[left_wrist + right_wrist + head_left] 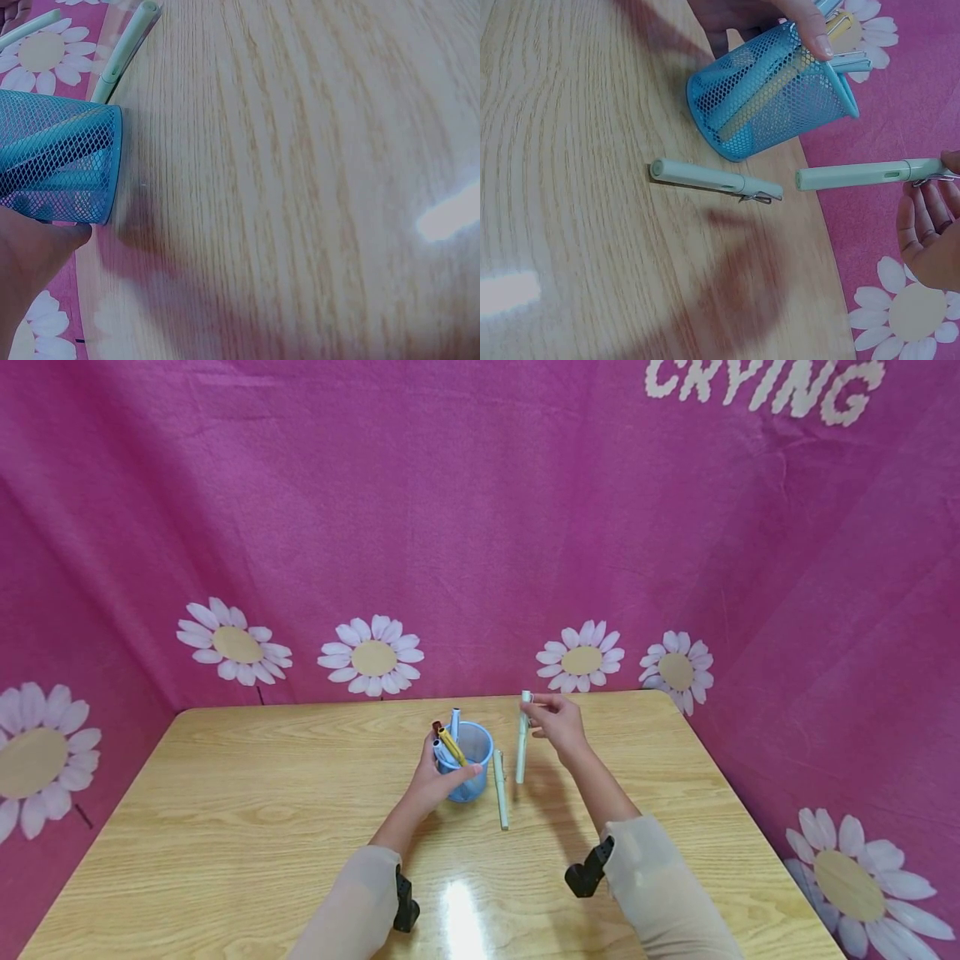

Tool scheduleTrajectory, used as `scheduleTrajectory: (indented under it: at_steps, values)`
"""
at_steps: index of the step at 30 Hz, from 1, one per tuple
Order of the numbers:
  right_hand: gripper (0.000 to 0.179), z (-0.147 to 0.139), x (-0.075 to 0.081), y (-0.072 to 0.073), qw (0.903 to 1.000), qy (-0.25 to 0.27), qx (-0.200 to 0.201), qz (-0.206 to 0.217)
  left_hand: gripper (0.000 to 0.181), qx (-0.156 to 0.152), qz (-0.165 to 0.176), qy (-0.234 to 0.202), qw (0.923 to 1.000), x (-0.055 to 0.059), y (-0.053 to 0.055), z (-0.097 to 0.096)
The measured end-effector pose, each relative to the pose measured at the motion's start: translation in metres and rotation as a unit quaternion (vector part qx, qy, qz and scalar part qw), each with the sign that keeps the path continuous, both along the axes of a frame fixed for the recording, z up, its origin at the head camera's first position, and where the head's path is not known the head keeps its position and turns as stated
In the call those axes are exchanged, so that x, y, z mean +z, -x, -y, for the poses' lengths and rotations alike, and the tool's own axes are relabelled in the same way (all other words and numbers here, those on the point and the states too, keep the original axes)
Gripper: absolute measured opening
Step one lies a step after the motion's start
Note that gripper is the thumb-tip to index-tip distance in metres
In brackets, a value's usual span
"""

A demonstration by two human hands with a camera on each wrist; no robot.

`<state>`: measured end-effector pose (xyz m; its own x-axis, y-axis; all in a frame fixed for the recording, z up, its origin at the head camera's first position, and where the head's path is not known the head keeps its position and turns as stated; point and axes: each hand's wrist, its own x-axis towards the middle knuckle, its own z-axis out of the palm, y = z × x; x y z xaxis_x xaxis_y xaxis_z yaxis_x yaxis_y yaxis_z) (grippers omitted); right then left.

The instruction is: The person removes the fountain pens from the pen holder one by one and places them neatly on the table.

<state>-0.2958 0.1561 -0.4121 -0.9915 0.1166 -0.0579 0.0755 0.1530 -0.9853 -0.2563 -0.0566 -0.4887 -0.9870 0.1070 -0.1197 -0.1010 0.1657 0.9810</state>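
A blue mesh pen holder [475,742] stands on the table, and my left hand [442,781] grips it round its side with the thumb near the rim. Several pens, among them a yellow pen [452,747], lean inside it. My right hand [558,724] pinches a pale green pen [522,747] near its clip end; the pen hangs upright above the table, right of the holder. Between holder and right hand, a second pale green pen [705,177] lies on the wood, its metal clip showing in the right wrist view.
The wooden table [247,827] reaches back to a pink cloth [450,527] printed with white daisies, which also hangs along both sides. Black wrist cameras sit on both sleeves. A bright light reflection [461,914] shows on the tabletop near the front.
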Motion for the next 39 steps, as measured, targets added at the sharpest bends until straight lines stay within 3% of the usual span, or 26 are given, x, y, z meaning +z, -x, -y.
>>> scheduleTrajectory:
  at_steps: [11,18,21,24,31,39]
  values:
    - [0.036,-0.005,-0.010,0.000,0.9997,-0.008,0.000,0.023,0.102,-0.003,-0.013,-0.017,0.9998,0.003,-0.001,-0.001]
    - [0.034,-0.006,-0.021,0.001,0.9997,-0.012,-0.002,0.021,0.095,-0.011,-0.006,-0.014,0.9998,0.030,-0.014,0.000]
    - [0.033,-0.006,-0.025,0.000,0.9996,-0.018,-0.002,0.024,0.095,-0.012,0.000,-0.009,0.9999,0.033,-0.016,0.000]
    - [0.033,-0.006,-0.028,-0.001,0.9994,-0.021,-0.004,0.025,0.097,-0.013,-0.001,-0.009,0.9999,0.029,-0.014,0.000]
    - [0.035,-0.007,-0.033,-0.003,0.9990,-0.031,-0.003,0.032,0.101,-0.001,-0.011,-0.011,0.9999,0.000,0.001,-0.001]
    - [0.034,-0.006,-0.042,-0.006,0.9978,-0.038,-0.006,0.054,0.102,0.002,-0.011,-0.010,0.9999,0.001,-0.001,-0.001]
